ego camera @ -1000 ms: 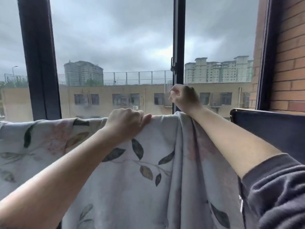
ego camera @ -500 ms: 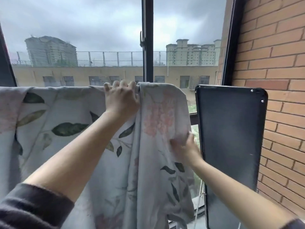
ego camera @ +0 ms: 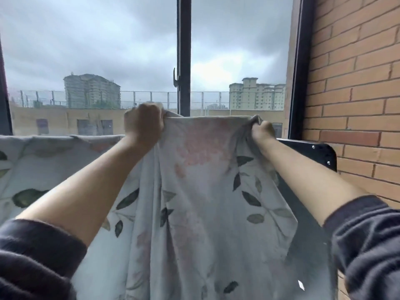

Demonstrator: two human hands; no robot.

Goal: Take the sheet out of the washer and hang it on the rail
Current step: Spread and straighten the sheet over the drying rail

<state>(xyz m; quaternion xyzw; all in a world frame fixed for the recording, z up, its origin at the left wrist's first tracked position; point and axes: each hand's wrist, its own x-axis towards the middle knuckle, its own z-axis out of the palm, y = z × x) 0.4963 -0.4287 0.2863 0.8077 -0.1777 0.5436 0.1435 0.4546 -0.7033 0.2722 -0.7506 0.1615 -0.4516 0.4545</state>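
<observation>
- Grey cloud fills the big window at the back of the room, with a tall tower block at the left and a long tan building with a fenced roof below it.
- At the far left the sheet, pale with green leaves and faded pink flowers, lies draped over a level line low in the window. Whatever carries it there is hidden under the cloth.
- Out of a dark sleeve pushed up the forearm, the left hand is a fist closed round a bunch of the sheet's top edge, held higher than the draped part.
- A dark window post with a handle stands upright behind the gap between the two hands.
- Between the hands the top edge runs taut and level, and the cloth hangs in long folds to the bottom of view.
- The right hand grips the right end of that edge, fingers curled into the fabric.
- A black panel with a rounded corner and small screws stands just behind the right forearm, partly covered by the sheet.
- An orange brick wall closes the room at the right.
</observation>
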